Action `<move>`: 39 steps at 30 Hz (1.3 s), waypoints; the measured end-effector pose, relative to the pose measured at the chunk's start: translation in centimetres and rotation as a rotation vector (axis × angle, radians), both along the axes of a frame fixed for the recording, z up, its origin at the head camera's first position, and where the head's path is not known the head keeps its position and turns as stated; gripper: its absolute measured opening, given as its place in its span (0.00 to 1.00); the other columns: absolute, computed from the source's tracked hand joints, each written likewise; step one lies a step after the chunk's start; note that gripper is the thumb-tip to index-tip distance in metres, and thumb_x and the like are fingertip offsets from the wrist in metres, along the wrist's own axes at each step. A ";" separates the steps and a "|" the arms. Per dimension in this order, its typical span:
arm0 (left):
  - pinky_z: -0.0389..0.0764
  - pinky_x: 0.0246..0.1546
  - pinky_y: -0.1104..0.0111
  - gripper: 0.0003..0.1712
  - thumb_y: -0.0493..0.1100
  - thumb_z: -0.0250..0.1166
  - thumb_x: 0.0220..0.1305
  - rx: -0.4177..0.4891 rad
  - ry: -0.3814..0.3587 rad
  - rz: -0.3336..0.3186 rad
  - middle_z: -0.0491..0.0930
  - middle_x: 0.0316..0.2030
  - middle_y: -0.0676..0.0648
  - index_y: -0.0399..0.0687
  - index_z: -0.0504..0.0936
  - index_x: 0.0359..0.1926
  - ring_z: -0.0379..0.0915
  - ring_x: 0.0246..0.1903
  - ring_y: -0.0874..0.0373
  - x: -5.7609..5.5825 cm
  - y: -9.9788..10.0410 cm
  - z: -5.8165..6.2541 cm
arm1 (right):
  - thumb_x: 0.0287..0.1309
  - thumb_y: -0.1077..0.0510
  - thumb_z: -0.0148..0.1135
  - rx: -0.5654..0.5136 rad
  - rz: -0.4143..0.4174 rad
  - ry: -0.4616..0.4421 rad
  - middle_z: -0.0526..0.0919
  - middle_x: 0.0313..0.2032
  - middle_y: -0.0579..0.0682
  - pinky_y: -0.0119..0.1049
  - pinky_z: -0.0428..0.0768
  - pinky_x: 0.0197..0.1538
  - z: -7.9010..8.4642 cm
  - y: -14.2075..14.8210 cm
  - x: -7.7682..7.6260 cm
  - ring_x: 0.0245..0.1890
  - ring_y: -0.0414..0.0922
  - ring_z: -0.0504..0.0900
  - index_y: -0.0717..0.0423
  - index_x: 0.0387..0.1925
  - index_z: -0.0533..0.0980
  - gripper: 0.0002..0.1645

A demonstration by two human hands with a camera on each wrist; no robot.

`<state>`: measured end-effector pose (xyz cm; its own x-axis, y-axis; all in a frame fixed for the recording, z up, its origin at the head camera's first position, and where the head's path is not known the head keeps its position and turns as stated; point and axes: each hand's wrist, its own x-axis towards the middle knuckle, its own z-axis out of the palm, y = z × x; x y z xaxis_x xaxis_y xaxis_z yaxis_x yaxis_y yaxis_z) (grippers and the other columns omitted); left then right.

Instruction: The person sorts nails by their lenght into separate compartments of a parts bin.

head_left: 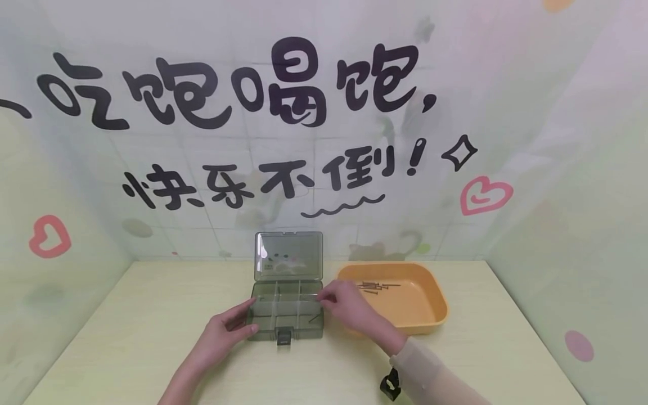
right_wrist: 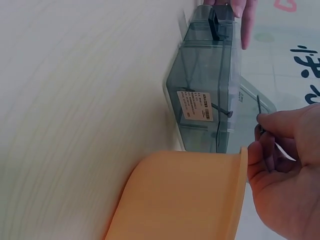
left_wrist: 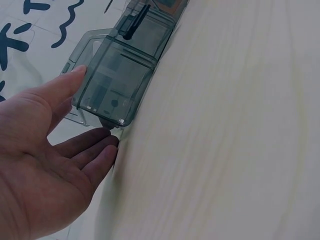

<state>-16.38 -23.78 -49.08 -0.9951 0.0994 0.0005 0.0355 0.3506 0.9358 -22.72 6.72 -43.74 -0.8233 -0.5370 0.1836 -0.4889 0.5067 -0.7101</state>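
A grey see-through compartment box [head_left: 286, 332] stands with its lid [head_left: 288, 256] raised at the back. My left hand [head_left: 217, 340] touches the box's left side, its fingers nearly straight and the thumb at the front left corner. The left wrist view shows this hand [left_wrist: 55, 145] from the palm side. Over the right compartments, my right hand [head_left: 349, 306] pinches a thin dark screw [right_wrist: 259, 104] between thumb and fingertips. Another screw [right_wrist: 221, 110] leans inside the box's front right compartment. Several dark screws [head_left: 373, 287] lie in the orange tray.
The orange tray [head_left: 435, 298] stands close to the box's right side, under the right forearm. A printed wall sheet [head_left: 202, 225] rises behind the pale tabletop [head_left: 167, 304]. A black band [head_left: 391, 385] hangs at the right wrist.
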 end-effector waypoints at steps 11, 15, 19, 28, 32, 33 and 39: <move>0.70 0.68 0.56 0.39 0.43 0.72 0.66 0.001 0.003 0.001 0.64 0.71 0.30 0.40 0.68 0.74 0.64 0.69 0.35 0.1 0.1 0.1 | 0.62 0.71 0.65 0.049 -0.004 0.046 0.86 0.37 0.54 0.28 0.85 0.40 0.1 -0.2 0.3 0.37 0.45 0.83 0.68 0.41 0.85 0.07; 0.71 0.68 0.57 0.39 0.42 0.72 0.66 0.001 0.002 0.001 0.64 0.71 0.30 0.40 0.68 0.74 0.64 0.69 0.35 0.1 0.2 0.1 | 0.64 0.69 0.65 0.048 -0.005 0.050 0.86 0.37 0.54 0.29 0.85 0.39 0.1 -0.2 0.2 0.37 0.44 0.83 0.67 0.42 0.86 0.07; 0.72 0.67 0.57 0.39 0.42 0.72 0.66 -0.004 0.001 0.003 0.64 0.71 0.30 0.40 0.68 0.74 0.65 0.69 0.35 0.0 0.2 0.1 | 0.65 0.67 0.65 0.034 -0.016 0.038 0.87 0.38 0.53 0.30 0.85 0.40 0.2 0.0 0.0 0.38 0.43 0.83 0.66 0.42 0.86 0.08; 0.71 0.67 0.56 0.38 0.41 0.72 0.66 0.002 0.003 -0.002 0.64 0.71 0.29 0.39 0.68 0.74 0.64 0.69 0.34 0.0 0.1 0.2 | 0.68 0.65 0.63 -0.024 -0.063 -0.037 0.88 0.41 0.53 0.39 0.87 0.45 0.6 1.3 -0.7 0.41 0.47 0.84 0.66 0.45 0.86 0.10; 0.72 0.67 0.56 0.38 0.42 0.72 0.66 0.000 -0.001 0.002 0.64 0.71 0.29 0.39 0.68 0.74 0.65 0.68 0.34 0.1 0.1 0.1 | 0.65 0.65 0.66 -0.058 -0.085 -0.020 0.87 0.40 0.50 0.39 0.87 0.47 0.3 2.1 -1.1 0.41 0.46 0.83 0.63 0.46 0.86 0.10; 0.72 0.67 0.56 0.38 0.42 0.72 0.66 -0.002 -0.001 0.003 0.64 0.71 0.29 0.39 0.68 0.74 0.65 0.68 0.34 0.1 0.1 0.1 | 0.64 0.65 0.67 -0.071 -0.083 -0.015 0.87 0.39 0.49 0.38 0.86 0.47 0.3 2.2 -1.2 0.40 0.45 0.83 0.62 0.46 0.86 0.10; 0.73 0.67 0.56 0.39 0.43 0.72 0.66 -0.012 -0.005 0.006 0.64 0.71 0.29 0.40 0.69 0.74 0.66 0.68 0.34 0.1 0.1 0.1 | 0.63 0.66 0.68 -0.143 -0.062 0.025 0.86 0.38 0.47 0.34 0.86 0.44 -0.1 3.3 -1.7 0.37 0.42 0.82 0.60 0.46 0.86 0.10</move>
